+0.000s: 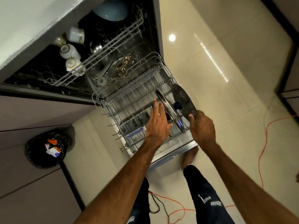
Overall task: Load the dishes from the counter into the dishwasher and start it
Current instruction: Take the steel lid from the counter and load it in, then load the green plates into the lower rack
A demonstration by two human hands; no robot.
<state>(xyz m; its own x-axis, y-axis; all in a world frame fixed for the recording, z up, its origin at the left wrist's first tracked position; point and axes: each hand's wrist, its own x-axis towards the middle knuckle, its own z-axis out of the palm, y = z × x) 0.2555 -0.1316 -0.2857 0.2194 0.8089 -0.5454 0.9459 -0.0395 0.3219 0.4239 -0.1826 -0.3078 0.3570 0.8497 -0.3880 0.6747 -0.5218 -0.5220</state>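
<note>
The dishwasher stands open with its lower rack (113, 101) pulled out over the door. Two round steel lids stand on edge at the rack's right end. My right hand (202, 126) grips the rim of the right lid (182, 101), which has a dark knob. My left hand (157, 122) reaches into the rack with straight fingers touching the left lid (166, 107). The upper rack (100, 50) holds several white cups (70, 51), a steel piece and a blue-grey bowl (111, 10).
Food scraps lie on the dishwasher floor (123, 65). A bin lined with a black bag (47, 147) sits at the left by the cabinets. An orange cable (262, 152) runs over the tiled floor at right and between my feet. The grey counter edge (32, 29) overhangs at top left.
</note>
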